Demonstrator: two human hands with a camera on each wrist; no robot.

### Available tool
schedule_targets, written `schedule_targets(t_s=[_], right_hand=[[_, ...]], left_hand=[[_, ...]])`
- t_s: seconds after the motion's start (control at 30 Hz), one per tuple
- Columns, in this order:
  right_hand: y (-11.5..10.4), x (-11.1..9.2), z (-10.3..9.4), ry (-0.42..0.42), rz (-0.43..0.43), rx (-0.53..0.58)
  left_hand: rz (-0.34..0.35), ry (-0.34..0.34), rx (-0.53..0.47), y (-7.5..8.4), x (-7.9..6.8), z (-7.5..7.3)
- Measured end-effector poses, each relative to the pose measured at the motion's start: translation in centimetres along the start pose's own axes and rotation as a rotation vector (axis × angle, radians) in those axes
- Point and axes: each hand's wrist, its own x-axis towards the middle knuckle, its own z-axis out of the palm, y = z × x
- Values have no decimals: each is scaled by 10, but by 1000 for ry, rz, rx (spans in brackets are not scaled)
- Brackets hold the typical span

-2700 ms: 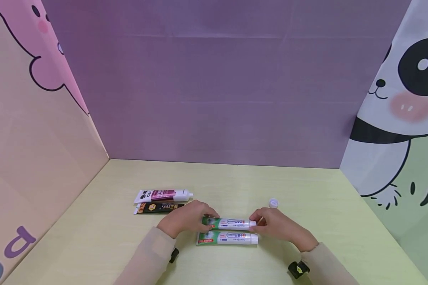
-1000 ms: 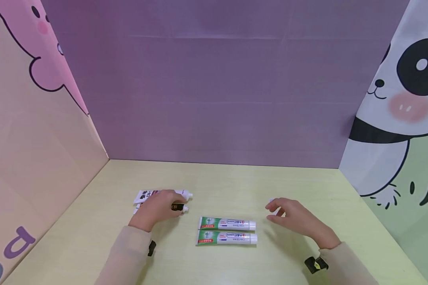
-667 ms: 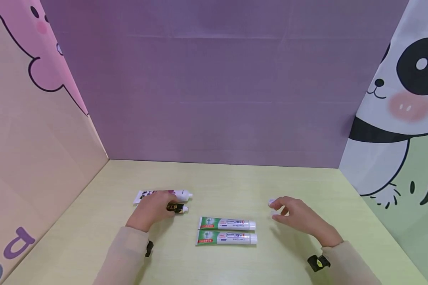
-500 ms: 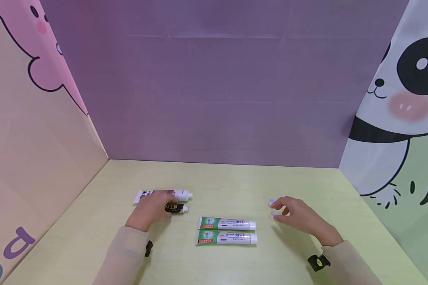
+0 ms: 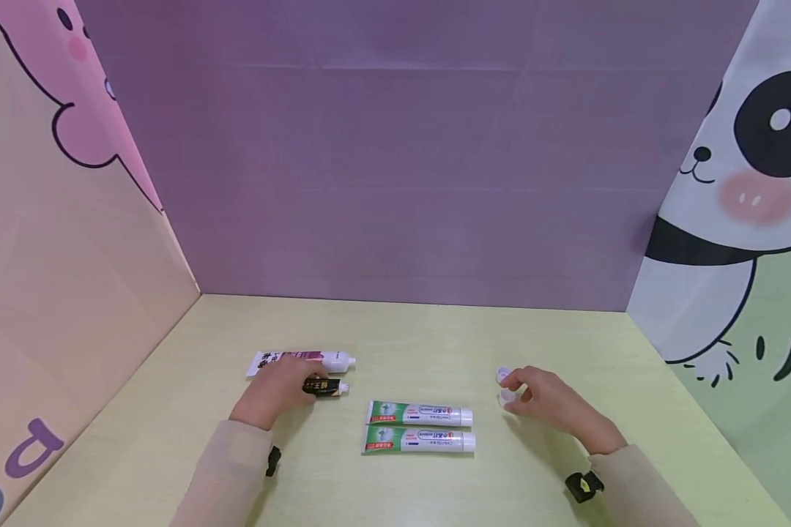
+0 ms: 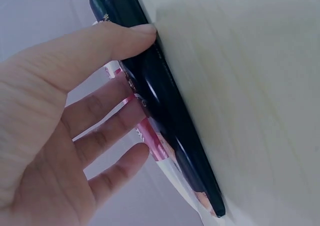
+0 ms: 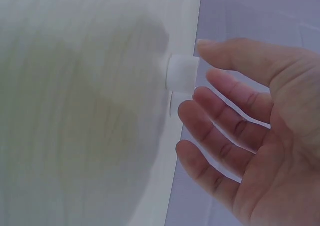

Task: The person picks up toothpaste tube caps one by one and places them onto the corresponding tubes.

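Clearly our left hand (image 5: 273, 389) pinches the black tube (image 5: 329, 387) in its fingers, the long axis pointing past them toward our right hand (image 5: 548, 401), whose fingers curve, spread, just beside two white caps (image 7: 181, 72).

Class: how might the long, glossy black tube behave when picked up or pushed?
The long, glossy black tube may feel slippery, since highlights shine along its smooth surface. Squeezing could push contents out: its white nozzle looks uncapped. Pushed, it might roll crookedly, narrowing toward one end.
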Motion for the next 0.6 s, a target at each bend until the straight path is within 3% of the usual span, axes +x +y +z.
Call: schedule_targets(t_s=[0.2, 0.6], right_hand=[[0, 1, 1, 8, -38, -8], [3, 1, 2, 24, -161, -109]], left_hand=[[-31, -70, -72, 2, 0, 1], [-18, -89, -119, 2, 2, 1]])
